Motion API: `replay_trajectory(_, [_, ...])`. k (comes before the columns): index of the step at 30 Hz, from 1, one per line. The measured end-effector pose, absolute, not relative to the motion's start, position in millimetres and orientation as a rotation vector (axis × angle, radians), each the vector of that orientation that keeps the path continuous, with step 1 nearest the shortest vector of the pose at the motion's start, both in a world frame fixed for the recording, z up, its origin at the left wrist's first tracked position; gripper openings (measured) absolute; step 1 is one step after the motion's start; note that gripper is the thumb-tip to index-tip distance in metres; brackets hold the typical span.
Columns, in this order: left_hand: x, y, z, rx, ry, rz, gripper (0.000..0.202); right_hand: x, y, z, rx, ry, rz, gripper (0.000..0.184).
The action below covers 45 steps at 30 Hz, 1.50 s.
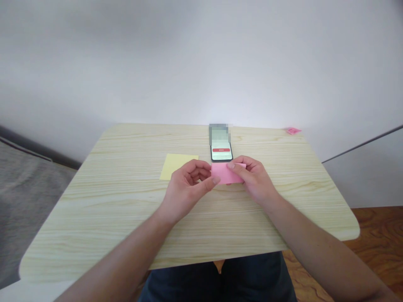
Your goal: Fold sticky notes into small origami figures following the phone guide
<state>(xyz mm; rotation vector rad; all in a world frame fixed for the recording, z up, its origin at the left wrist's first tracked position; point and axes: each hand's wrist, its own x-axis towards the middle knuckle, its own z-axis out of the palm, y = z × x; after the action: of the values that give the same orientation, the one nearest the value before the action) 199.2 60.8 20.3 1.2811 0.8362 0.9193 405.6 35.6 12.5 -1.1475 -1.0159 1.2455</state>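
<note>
Paper (224, 173), pink, held, phone (221, 156) (text (221, 149) illegible)

Holding a pink paper (225, 173) with left fingers (197, 164) and right fingers (250, 162), near a lit phone (221, 154) and a yellow sheet (176, 163) lying flat on the bench (126, 188).

Dark blue-black trousers (179, 283) show at the bottom centre of the frame. The left forearm (126, 256), lower left, and right forearm (317, 247), lower right, are bare — tapering toward the wrists — like the left hand (185, 191) and right hand (256, 180) near the centre.
</note>
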Motion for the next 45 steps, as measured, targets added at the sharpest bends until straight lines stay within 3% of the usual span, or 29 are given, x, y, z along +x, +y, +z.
replay_trajectory(5, [200.3,59.0,20.5,1.406,0.834,0.868,0.016,404.1,35.8,8.5,-1.095,-0.949,1.290,0.021])
replay_trajectory(14, [197.4,62.1,16.6,1.444,0.896,1.124,0.012,401.1,30.7,14.8,-1.110,-1.216,1.398,0.010])
replay_trajectory(18, [196.5,58.8,15.3,1.607,0.927,1.151,0.008,398.1,29.8,14.0,-1.043,-1.186,1.362,0.022])
replay_trajectory(21, [196.7,57.2,16.0,1.699,0.929,1.151,0.006,398.1,29.5,15.0,-1.038,-1.178,1.270,0.019])
replay_trajectory(25, [197.1,57.3,16.7,1.689,0.939,1.148,0.006,399.2,29.0,16.2,-1.064,-1.189,1.225,0.012])
replay_trajectory(45, [198.7,60.0,18.9,1.437,0.921,1.061,0.017,401.0,28.4,20.2,-1.170,-1.207,1.185,0.020])
